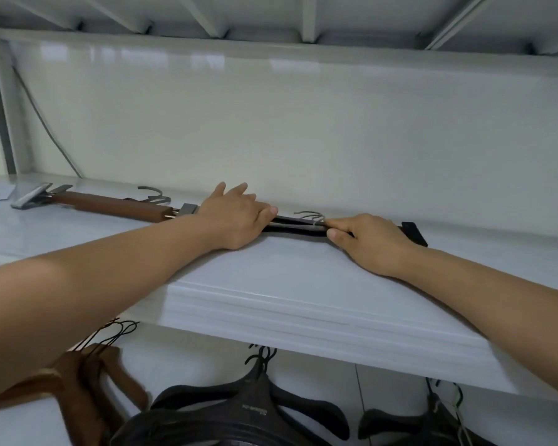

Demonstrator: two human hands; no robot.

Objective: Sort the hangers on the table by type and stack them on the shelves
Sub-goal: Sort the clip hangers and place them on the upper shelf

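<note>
place: appearing to be a clothing storeroom | cue: white shelf [287, 272] carrying brown clip hangers [110, 204] | cue: wooden hangers [87, 381] and black hangers [255, 403] lying grouped below the shelf | cue: ribbed metal underside [271, 14] running above the shelf

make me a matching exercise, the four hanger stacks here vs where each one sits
Things: 1 brown clip hangers; 2 black clip hangers; 3 brown wooden hangers; 4 black coat hangers
Places: a lower shelf, left; b upper shelf, under left hand and right hand; c lower shelf, middle; d upper shelf, left of both hands
Pairs: 1-d; 2-b; 3-a; 4-c
</note>
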